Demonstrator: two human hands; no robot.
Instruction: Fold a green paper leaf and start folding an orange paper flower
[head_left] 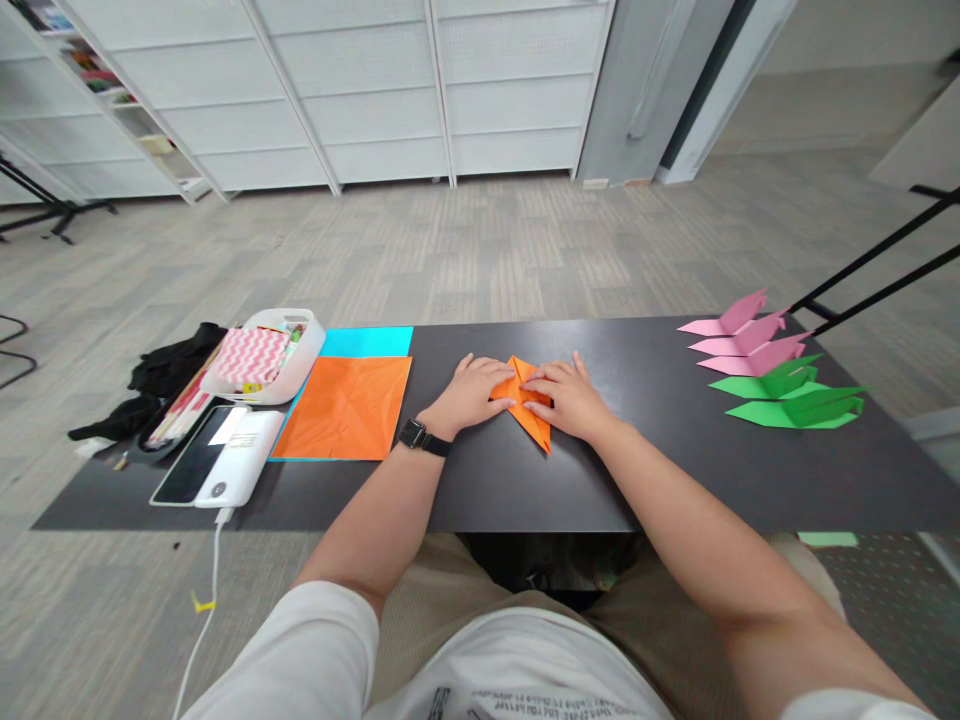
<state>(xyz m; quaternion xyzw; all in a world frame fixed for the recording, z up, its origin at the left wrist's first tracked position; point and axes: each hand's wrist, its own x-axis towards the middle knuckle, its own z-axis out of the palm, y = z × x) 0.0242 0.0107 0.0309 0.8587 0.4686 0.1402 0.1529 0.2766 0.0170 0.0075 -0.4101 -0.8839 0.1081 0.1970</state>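
Observation:
A folded piece of orange origami paper (534, 426) lies on the dark table in front of me, its lower point towards my body. My left hand (474, 392) is on its left side, fingers bent and pressed together on the paper. From the right, my right hand (574, 400) grips the other edge, thumb and fingers on the folds. The fingers of both hands cover part of the paper. Left of my hands lies a stack of flat orange sheets (345, 405) over light blue paper (367, 342).
Finished pink paper birds (750, 335) and green paper birds (799, 405) line the table's right end. At the left are a white basket (304, 355), a phone (196, 455), a white power bank (241, 455) with a cable, and black cloth (176, 360).

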